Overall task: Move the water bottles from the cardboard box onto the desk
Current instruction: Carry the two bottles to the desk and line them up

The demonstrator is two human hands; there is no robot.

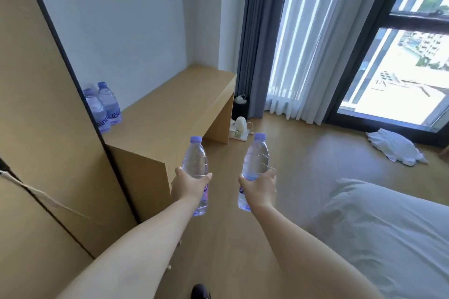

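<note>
My left hand (189, 185) grips a clear water bottle (195, 160) with a purple cap, held upright over the floor just right of the desk's near corner. My right hand (260, 188) grips a second clear water bottle (256, 159), also upright, further right over the floor. The wooden desk (170, 114) stands against the white wall at the left. Two more bottles (107, 105) stand together at the desk's back left corner, partly hidden by the wardrobe edge. The cardboard box is out of view.
A tall wooden wardrobe (43, 109) fills the left side. A white bed (388, 233) lies at the lower right. On the floor beyond the desk sit a kettle on a tray (239, 128), a black bin (240, 107) and a white cloth (396, 147) by the window.
</note>
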